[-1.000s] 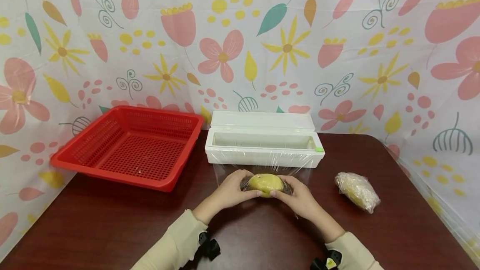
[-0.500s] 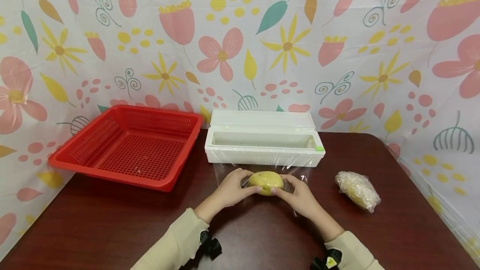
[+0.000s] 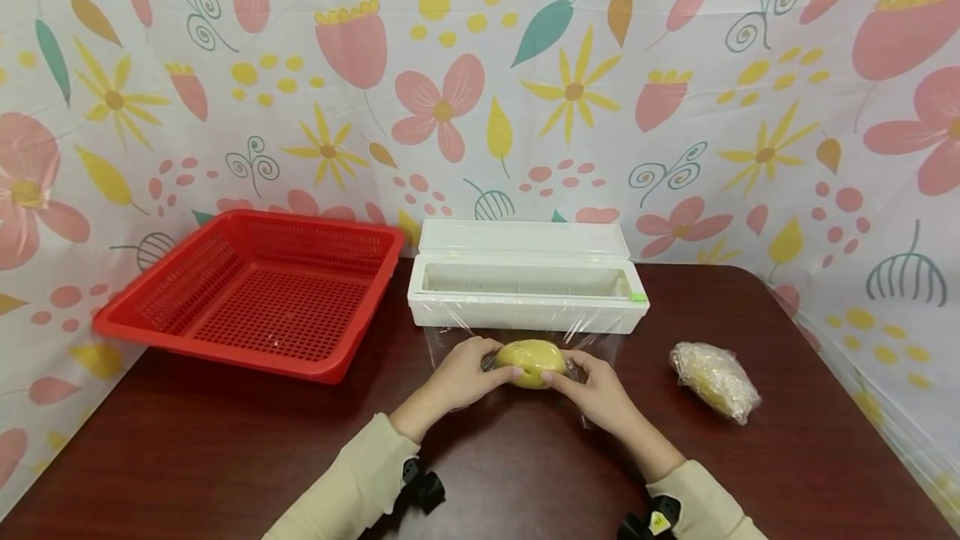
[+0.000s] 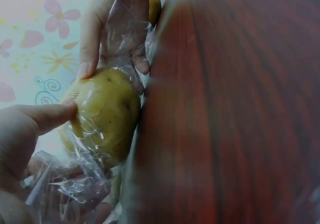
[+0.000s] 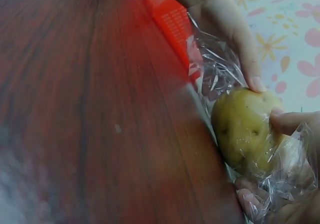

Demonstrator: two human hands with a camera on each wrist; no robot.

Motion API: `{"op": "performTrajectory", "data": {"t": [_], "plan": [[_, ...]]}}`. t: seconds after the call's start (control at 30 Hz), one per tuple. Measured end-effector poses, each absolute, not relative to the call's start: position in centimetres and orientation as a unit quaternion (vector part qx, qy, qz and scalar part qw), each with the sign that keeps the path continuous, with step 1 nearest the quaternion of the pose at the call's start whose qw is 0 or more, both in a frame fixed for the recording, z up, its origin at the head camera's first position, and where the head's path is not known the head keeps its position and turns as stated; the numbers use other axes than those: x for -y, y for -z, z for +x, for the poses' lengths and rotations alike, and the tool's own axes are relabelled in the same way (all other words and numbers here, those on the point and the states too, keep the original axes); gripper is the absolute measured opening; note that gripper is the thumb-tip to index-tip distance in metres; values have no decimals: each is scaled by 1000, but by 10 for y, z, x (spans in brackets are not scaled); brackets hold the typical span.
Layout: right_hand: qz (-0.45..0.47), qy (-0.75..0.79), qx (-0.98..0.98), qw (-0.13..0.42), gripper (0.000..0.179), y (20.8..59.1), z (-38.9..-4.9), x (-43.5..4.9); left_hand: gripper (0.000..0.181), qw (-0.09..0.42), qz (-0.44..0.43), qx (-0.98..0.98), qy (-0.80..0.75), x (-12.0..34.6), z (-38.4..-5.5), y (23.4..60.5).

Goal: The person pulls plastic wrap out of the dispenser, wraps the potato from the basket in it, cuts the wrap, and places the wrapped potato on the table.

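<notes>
A yellow-brown potato (image 3: 531,359) sits between the two hands at the middle of the table, with clear cling film (image 4: 82,184) gathered around its ends. My left hand (image 3: 467,373) grips its left side, thumb on the near face. From the right, my right hand (image 3: 597,390) holds it the same way, its thumb (image 5: 285,120) pressing the potato. Some of the fingers are hidden under the film and potato. The film stretches back to a white dispenser box (image 3: 528,315) with its lid raised.
A red plastic basket (image 3: 367,307) stands at the back left. On the right lies a film-wrapped potato (image 3: 715,382). The dark wooden table (image 3: 517,473) ends at a flower-printed cloth (image 3: 480,90) behind.
Both thumbs have shifted a little higher on the potato, and it has moved slightly away from me. The hands keep their hold; the box and basket stay put.
</notes>
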State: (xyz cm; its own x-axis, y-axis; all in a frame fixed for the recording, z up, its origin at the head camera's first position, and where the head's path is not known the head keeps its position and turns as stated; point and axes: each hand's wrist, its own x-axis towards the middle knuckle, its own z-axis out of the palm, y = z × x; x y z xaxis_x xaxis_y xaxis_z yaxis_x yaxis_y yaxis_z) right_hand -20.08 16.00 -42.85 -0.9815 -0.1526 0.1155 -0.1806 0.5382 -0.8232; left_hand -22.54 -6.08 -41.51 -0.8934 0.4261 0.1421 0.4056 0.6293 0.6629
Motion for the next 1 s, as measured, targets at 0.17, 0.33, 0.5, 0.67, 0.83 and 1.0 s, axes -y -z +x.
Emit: {"op": "performTrajectory", "data": {"t": [0.17,0.33,0.5,0.67,0.83,1.0], "plan": [[98,-477,874,-1,37,425,-203,-161,37,23,231,-907,-352,60,-227,410],[87,-503,859,-27,33,423,-205,-161,36,39,225,-910,-347,60,-231,409],[79,-509,857,-24,31,423,-205,-161,36,55,223,-913,-337,60,-232,406],[82,-510,856,-19,27,421,-208,-160,35,55,221,-915,-333,59,-234,403],[74,-509,857,-26,26,419,-210,-159,34,59,214,-916,-335,60,-237,404],[67,-506,859,-34,28,418,-211,-158,36,65,212,-918,-330,60,-239,405]]}}
